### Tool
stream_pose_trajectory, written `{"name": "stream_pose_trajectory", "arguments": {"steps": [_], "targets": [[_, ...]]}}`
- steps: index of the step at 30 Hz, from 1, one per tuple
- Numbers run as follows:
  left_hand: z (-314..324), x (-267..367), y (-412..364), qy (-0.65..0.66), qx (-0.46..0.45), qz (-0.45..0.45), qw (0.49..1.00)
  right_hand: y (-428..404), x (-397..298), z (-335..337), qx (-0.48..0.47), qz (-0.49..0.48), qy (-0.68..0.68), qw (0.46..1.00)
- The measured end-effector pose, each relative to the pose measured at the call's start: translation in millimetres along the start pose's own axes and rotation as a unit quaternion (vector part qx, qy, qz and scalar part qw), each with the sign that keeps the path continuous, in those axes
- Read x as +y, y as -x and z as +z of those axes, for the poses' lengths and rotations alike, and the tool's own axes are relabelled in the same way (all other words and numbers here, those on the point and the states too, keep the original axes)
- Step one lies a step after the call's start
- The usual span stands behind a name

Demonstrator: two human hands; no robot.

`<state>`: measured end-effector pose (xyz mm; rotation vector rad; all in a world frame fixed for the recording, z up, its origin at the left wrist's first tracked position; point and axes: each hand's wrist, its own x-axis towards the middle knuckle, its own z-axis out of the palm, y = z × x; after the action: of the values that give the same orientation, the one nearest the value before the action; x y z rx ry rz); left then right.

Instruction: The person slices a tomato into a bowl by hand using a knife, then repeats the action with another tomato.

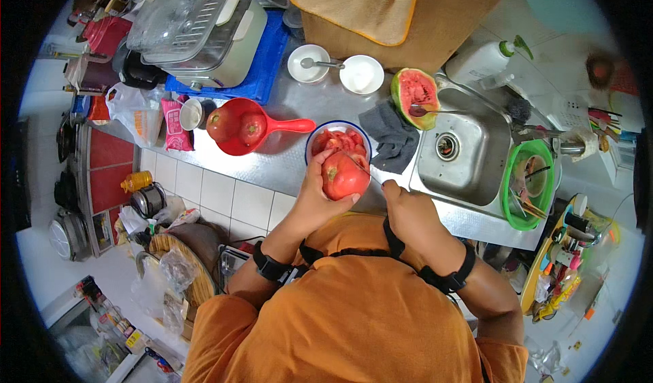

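Note:
My left hand (319, 194) holds a large tomato (343, 179) over the near side of a blue-rimmed white bowl (308, 151). Cut tomato pieces (341, 140) fill the bowl. My right hand (416, 214) grips a knife whose thin blade (363, 168) lies against the top right of the tomato. The knife's handle is hidden in my fist. Left of the bowl, a red plastic strainer or ladle-shaped basin (234, 146) with a long handle holds two whole tomatoes (252, 128).
A dark grey cloth (390, 138) lies right of the bowl, beside a hollowed watermelon half (418, 89) with a spoon. Farther right are the steel sink (469, 153) and a green basket (510, 199). Two white bowls (361, 75) stand behind; a lidded steamer (224, 51) is back left.

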<state>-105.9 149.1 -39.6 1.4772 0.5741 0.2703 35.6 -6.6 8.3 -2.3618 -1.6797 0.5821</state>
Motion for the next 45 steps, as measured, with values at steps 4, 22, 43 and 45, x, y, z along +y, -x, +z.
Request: {"name": "stream_pose_trajectory", "arguments": {"steps": [4, 22, 43, 45], "targets": [[-20.2, -24.6, 1.8, -0.043, 0.001, -0.018, 0.999, -22.9, -19.9, 16.0, -0.018, 0.021, -0.011, 1.0], [-71.4, -32.7, -23.2, 0.222, -0.151, -0.168, 0.949, -52.8, -42.2, 66.2, -0.022, 0.154, -0.127, 0.98], [-87.2, -28.3, -30.7, 0.152, -0.209, -0.116, 0.959, -74.7, -34.0, 102.7, 0.073, 0.226, -0.304, 0.922], [-88.1, -28.1, -32.8, 0.091, -0.237, -0.072, 0.965, -77.6, -34.4, 99.9, 0.037, 0.231, -0.291, 0.928]]}}
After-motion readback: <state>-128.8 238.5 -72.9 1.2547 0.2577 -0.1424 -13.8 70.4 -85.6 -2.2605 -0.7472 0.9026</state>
